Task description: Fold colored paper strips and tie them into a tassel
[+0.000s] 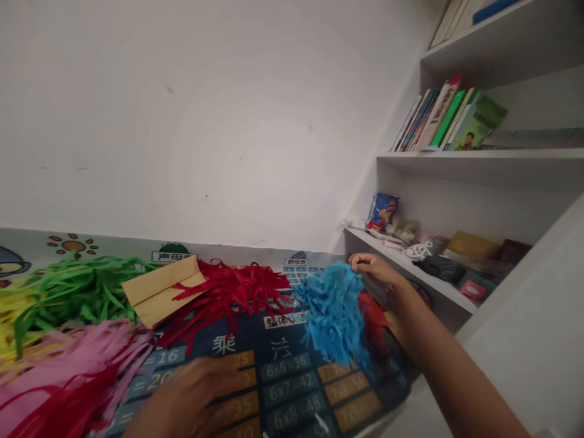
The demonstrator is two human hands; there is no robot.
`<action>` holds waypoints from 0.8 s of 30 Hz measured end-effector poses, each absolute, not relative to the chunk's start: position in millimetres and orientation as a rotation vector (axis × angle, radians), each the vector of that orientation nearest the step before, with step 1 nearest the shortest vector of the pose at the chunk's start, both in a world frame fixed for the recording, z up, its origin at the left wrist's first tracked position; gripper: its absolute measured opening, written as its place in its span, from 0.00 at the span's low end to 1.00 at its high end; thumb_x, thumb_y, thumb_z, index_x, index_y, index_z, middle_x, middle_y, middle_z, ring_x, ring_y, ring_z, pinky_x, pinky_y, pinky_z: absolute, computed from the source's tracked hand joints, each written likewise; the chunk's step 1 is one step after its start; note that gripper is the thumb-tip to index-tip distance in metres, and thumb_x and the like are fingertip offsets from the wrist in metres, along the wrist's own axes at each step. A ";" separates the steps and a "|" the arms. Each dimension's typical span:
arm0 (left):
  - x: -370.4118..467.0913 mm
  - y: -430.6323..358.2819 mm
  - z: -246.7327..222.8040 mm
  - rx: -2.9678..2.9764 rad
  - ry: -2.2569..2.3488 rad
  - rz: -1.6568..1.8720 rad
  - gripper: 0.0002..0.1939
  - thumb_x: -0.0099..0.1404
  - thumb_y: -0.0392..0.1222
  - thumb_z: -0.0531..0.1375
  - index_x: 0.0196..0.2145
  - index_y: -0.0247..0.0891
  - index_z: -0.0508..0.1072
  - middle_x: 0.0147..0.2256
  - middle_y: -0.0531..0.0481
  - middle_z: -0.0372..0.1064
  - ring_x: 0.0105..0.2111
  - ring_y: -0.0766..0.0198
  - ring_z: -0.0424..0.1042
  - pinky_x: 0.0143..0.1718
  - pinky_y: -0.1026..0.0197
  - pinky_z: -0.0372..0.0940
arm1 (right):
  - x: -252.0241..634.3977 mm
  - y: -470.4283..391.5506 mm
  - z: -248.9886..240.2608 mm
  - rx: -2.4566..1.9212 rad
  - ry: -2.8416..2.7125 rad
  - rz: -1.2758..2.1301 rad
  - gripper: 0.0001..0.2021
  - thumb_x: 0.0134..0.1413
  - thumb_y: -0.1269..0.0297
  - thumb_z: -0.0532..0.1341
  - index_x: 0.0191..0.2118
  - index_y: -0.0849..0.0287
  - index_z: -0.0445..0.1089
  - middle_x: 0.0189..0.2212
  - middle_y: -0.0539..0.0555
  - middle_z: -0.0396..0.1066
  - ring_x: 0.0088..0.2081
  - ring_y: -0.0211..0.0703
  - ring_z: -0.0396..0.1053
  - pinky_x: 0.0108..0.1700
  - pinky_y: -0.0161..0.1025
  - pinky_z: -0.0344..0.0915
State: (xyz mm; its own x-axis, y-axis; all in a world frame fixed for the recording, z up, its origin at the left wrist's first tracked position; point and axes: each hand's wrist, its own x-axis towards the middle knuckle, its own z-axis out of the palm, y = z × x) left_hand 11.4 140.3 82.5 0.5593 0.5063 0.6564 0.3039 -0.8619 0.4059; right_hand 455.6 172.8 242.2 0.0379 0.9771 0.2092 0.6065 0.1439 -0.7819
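Observation:
At the right end of the dark printed mat (292, 380), my right hand (371, 271) is closed on the upper edge of a bundle of blue fringed strips (335, 310). The strips hang down over the mat. My left hand (191, 395) is low over the mat, blurred, palm down with its fingers extended and holding nothing. Beyond it lie red fringed strips (237, 292), partly over a folded brown card (162, 289). An orange-red item (375, 319) shows just right of the blue strips, under my right wrist.
Green strips (86, 289), pink strips (82, 371) and yellow strips (13, 316) are heaped on the left. A white shelf unit (479, 155) on the right holds books (442, 118), a blue snack packet (382, 210) and assorted small items. A white wall (205, 121) rises behind.

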 end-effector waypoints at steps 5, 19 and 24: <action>97.0 168.1 157.6 2.013 0.711 1.196 0.06 0.57 0.43 0.61 0.28 0.41 0.78 0.34 0.49 0.75 0.40 0.56 0.70 0.45 0.57 0.62 | 424.0 166.6 247.2 -1.504 -1.767 0.682 0.12 0.37 0.57 0.69 0.24 0.60 0.70 0.21 0.46 0.64 0.25 0.36 0.59 0.30 0.35 0.54; 240.6 189.1 116.3 1.213 0.674 0.901 0.14 0.66 0.49 0.59 0.32 0.34 0.70 0.24 0.57 0.63 0.20 0.72 0.61 0.20 0.68 0.58 | 434.6 150.7 180.4 -1.540 -1.764 0.769 0.13 0.38 0.55 0.69 0.24 0.60 0.69 0.20 0.46 0.63 0.24 0.35 0.57 0.29 0.33 0.52; 237.1 190.8 105.4 1.402 0.765 1.034 0.09 0.62 0.41 0.60 0.26 0.36 0.68 0.22 0.57 0.61 0.21 0.69 0.62 0.22 0.66 0.58 | 439.5 150.7 171.2 -1.529 -1.736 0.788 0.14 0.37 0.56 0.70 0.23 0.60 0.69 0.20 0.46 0.62 0.24 0.35 0.56 0.28 0.33 0.51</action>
